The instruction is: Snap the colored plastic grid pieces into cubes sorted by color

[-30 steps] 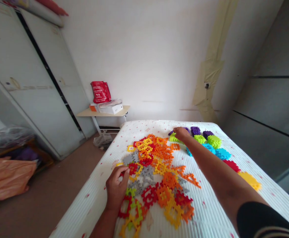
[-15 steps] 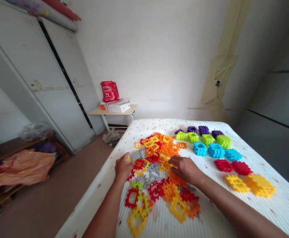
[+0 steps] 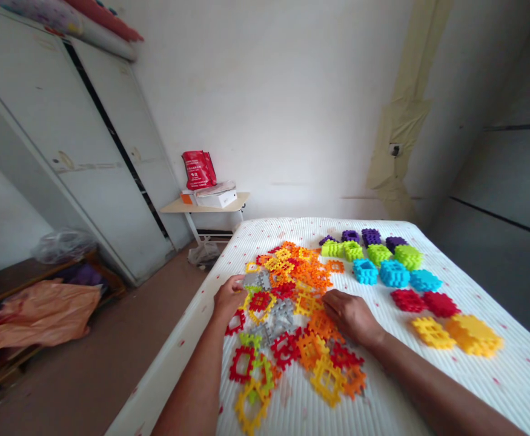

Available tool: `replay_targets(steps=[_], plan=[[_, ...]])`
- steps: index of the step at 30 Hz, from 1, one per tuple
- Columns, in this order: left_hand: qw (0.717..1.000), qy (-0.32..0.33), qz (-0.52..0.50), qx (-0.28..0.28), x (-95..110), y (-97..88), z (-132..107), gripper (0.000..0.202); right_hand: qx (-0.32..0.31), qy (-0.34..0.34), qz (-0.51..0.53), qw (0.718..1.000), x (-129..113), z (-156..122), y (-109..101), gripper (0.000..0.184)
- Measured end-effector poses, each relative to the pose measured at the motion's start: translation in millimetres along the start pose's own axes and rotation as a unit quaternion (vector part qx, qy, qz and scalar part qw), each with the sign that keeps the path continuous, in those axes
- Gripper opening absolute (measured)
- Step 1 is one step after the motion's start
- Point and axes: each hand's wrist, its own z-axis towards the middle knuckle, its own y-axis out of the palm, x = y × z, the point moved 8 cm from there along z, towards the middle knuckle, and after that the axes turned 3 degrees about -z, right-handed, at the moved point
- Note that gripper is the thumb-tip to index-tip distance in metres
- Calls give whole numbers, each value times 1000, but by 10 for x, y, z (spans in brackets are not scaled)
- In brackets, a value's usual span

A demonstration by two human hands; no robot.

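Loose flat interlocking plastic blocks lie in a heap on the bed, among them a grey block (image 3: 256,280), an orange block (image 3: 323,324) and a yellow-framed block with a red centre (image 3: 260,301). At the heap's left edge is my left hand (image 3: 228,298). Its forefinger and thumb are apart, by the grey block and the yellow-framed one. My right hand (image 3: 353,315) rests at the heap's right side, beside the orange block. Its fingers are curled together, and whatever may be under their tips is hidden.
Sorted stacks stand on the right: purple blocks (image 3: 371,237), lime green blocks (image 3: 408,257), blue blocks (image 3: 394,274), red blocks (image 3: 409,301) and yellow blocks (image 3: 473,335). A small table (image 3: 174,207) with a red bag (image 3: 198,169) stands beyond the bed (image 3: 187,357).
My left hand has shifted slightly up toward the grey block, uncovering a red block below it. My right hand has drawn back a little to the right, its fingers more curled.
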Motion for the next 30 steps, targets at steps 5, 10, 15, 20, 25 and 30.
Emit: replay_targets(steps=[5,10,15,20,25,30], plan=[[999,17,21,-38,93,28,-67,43,-3,6,14,1000,27,-1,78,30],[990,44,121,-58,305,-6,-180,51,-1,19,16,1000,40,1,116,31],[968,93,226,-63,515,56,-293,38,2,13,0,1000,43,5,160,29],[967,101,229,-54,516,87,-292,35,23,18,13,999,71,-1,150,25],[986,99,134,0,443,38,-229,46,44,29,8,999,86,-9,84,24],[987,149,9,56,460,-21,-229,58,56,21,6,998,77,-15,68,23]])
